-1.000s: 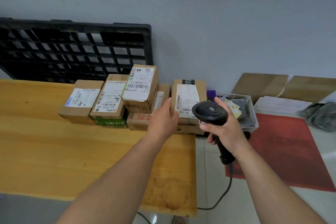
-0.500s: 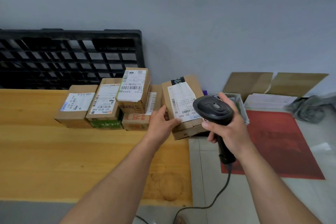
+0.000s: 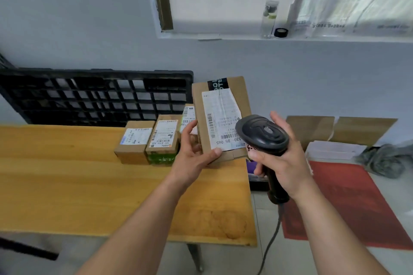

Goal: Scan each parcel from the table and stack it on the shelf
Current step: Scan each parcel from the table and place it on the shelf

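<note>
Parcel [image 3: 223, 118] held tilted above the counter [image 3: 67, 174] by left hand [image 3: 192, 158], fingers curled round its lower edge, label facing up. Right hand [image 3: 283, 163] grips black scanner [image 3: 262, 134], its head touching the label's corner. Other parcels [image 3: 149, 140] sit behind on the counter.

We read "530- D5 065" on the white label [image 3: 220, 116] of the brown cardboard parcel [image 3: 242, 96]; "507 N705 A68" on the green-banded cardboard box [image 3: 162, 140]. Other txt unreadable.

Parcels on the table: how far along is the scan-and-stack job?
Done: unknown, no shelf is in view. In hand: the left hand grips one parcel off the table, label up, and the right hand holds the scanner at that label. Left: stacking this one, plus at least three parcels on the table.
</note>
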`<action>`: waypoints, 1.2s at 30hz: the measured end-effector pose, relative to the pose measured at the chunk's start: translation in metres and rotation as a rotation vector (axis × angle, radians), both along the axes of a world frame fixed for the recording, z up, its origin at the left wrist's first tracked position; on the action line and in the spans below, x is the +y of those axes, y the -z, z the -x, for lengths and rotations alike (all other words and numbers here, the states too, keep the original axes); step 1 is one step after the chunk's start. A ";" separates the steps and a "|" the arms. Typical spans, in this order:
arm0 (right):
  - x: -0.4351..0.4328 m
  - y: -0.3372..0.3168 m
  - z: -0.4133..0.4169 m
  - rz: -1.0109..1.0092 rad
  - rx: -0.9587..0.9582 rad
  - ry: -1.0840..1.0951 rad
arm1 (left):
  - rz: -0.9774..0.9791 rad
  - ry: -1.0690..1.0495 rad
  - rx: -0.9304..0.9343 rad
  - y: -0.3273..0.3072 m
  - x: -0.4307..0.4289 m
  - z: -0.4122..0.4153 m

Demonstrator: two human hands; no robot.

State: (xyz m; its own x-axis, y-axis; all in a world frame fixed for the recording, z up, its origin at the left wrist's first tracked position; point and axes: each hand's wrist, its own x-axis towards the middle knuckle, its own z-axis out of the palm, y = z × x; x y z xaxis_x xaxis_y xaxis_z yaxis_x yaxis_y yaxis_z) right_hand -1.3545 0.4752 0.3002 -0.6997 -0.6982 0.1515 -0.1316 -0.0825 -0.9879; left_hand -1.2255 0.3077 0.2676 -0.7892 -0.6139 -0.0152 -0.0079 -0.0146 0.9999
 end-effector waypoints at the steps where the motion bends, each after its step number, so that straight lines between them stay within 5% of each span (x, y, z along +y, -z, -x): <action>1: -0.005 -0.003 -0.007 0.002 0.016 -0.016 | 0.012 -0.011 0.004 -0.004 -0.005 -0.010; 18: -0.072 -0.042 -0.138 0.036 0.020 -0.512 | 0.262 -0.486 -0.056 -0.037 -0.089 -0.179; 36: -0.087 -0.038 -0.139 -0.003 0.055 -0.600 | 0.354 -0.622 -0.108 -0.043 -0.095 -0.202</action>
State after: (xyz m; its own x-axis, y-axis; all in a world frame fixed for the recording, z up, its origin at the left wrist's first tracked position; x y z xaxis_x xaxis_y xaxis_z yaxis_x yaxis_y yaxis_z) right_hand -1.2153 0.3879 0.3386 -0.1743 -0.9693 0.1734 -0.1135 -0.1552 -0.9813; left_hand -1.0238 0.2127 0.3110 -0.2973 -0.9315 0.2094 -0.2026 0.2759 0.9396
